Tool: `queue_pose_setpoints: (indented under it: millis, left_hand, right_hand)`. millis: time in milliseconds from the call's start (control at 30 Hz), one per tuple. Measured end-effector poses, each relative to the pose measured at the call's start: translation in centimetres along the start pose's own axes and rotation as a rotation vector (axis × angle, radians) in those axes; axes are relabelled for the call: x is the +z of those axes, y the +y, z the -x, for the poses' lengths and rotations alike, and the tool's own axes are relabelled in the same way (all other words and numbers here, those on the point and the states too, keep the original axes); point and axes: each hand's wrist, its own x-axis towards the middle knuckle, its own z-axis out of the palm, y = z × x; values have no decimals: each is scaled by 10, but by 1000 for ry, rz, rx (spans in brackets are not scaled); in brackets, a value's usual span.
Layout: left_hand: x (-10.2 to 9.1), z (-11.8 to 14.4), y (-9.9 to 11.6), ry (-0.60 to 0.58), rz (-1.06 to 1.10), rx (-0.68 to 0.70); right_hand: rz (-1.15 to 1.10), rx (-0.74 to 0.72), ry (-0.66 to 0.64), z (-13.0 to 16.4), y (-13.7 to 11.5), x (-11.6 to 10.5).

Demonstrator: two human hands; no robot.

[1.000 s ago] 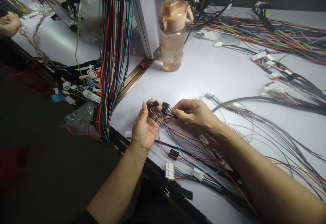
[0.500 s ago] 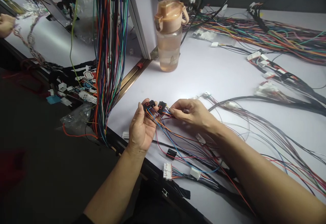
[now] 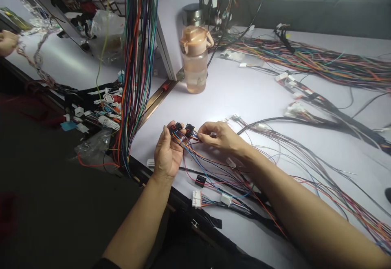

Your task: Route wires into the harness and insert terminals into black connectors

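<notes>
My left hand [image 3: 168, 153] is closed, palm up, with a black wire connector [image 3: 176, 128] held at its fingertips. Orange, blue and dark wires [image 3: 195, 153] trail from that connector to the right across the table. A second black connector [image 3: 189, 130], marked with a small red square, sits just right of the first. My right hand [image 3: 215, 135] pinches the wires close behind the second connector. Left fingers lie beside this second connector; whether they touch it I cannot tell. Below the hands, a loose black connector [image 3: 200, 181] and a white connector [image 3: 197, 199] rest on the table.
A water bottle [image 3: 194, 63] stands beside the white partition [image 3: 177, 24]. Hanging wires [image 3: 137, 65] drop past the table edge at left. Long wire bundles [image 3: 320, 65] lie along the back. Another person's hand [image 3: 8, 42] shows at far left.
The view has shifted, so the bottle and back bundles appear lower and further left. Both hands keep their hold on the connectors and wires with little visible change.
</notes>
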Motion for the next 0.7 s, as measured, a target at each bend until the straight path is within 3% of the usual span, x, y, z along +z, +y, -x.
queue_pose_setpoints:
  millis: [167, 333, 500, 600, 700]
  left_hand:
    - [-3, -5, -2, 41, 40, -28]
    - [-6, -8, -2, -1, 62, -14]
    - [-5, -10, -2, -5, 85, 5]
    - [-5, -12, -2, 5, 69, 21]
    - [-5, -14, -2, 14, 25, 56]
  right_hand:
    - [351, 13, 41, -2, -11, -3]
    - [645, -58, 171, 25, -31, -35]
    - [795, -114, 401, 105, -32, -81]
    - [817, -7, 510, 168, -20, -95]
    - [802, 120, 590, 229, -4, -95]
